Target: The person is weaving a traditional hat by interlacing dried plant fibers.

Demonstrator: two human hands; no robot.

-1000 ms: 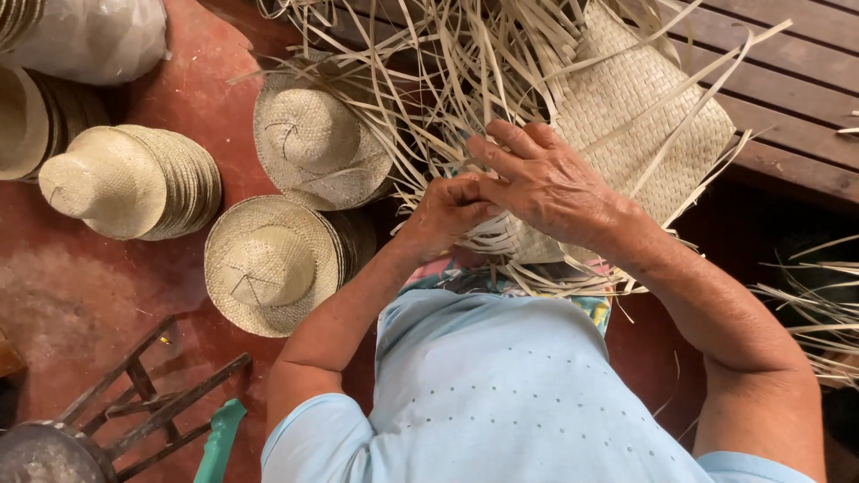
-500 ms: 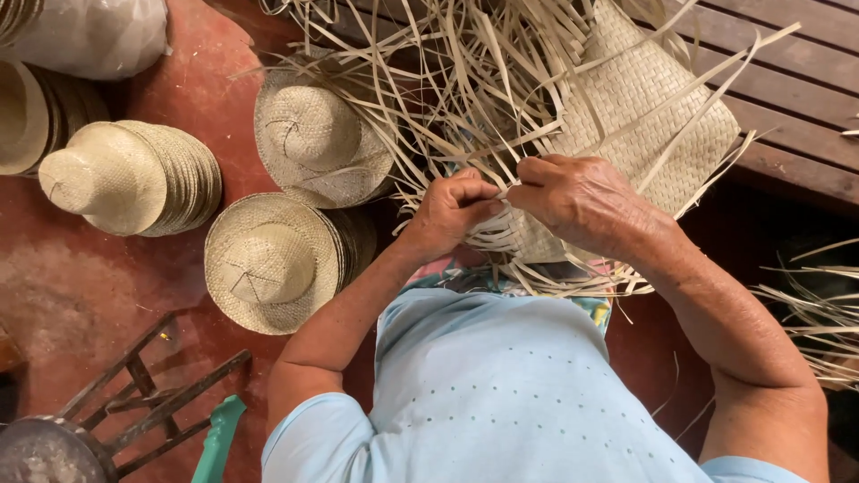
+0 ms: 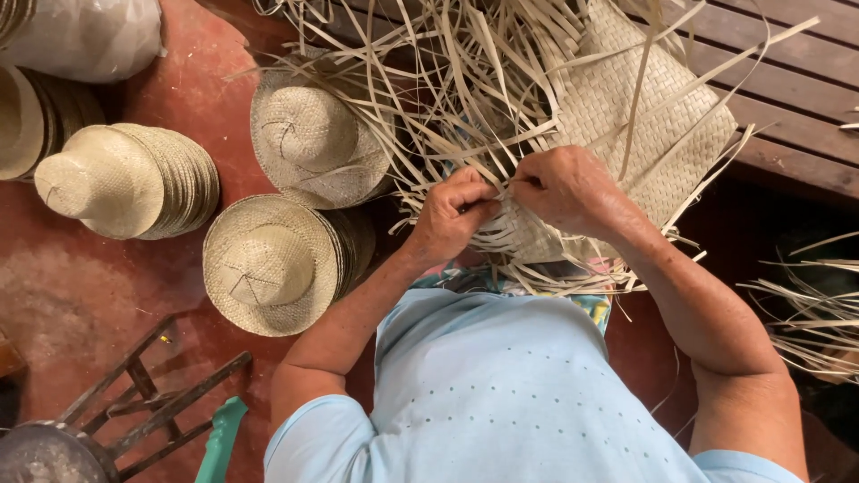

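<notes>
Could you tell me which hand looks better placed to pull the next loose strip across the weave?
Probably the right hand: it rests on the woven piece beside the loose strips, while the left hand is closed, pinching the woven edge.

Soft, even daylight is falling from above; deep shadow is pooling at 3 to 5 o'clock. Focus is holding sharp, without glare.

White plastic sack (image 3: 85, 36), top left corner.

Stacked straw hats (image 3: 268, 264), wooden bench (image 3: 787, 89), perhaps sack (image 3: 89, 36)
</notes>
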